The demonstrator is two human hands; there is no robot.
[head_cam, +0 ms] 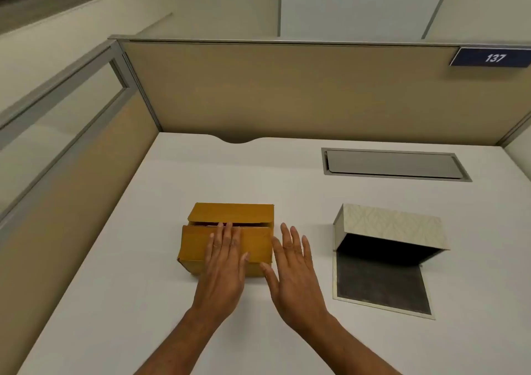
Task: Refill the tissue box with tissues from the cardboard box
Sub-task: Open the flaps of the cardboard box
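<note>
A brown cardboard box sits on the white desk, its two top flaps nearly closed with a narrow gap between them. My left hand lies flat on the near flap, fingers stretched toward the gap. My right hand hovers open just off the box's right end, fingers spread, holding nothing. To the right stands the tissue box, cream with a leaf pattern; its hinged flap lies open flat on the desk and shows a dark interior. No tissues are visible.
The white desk is enclosed by tan cubicle partitions at the back and left. A grey metal cable hatch is set into the desk at the back right. A blue plate reading 137 hangs on the back partition.
</note>
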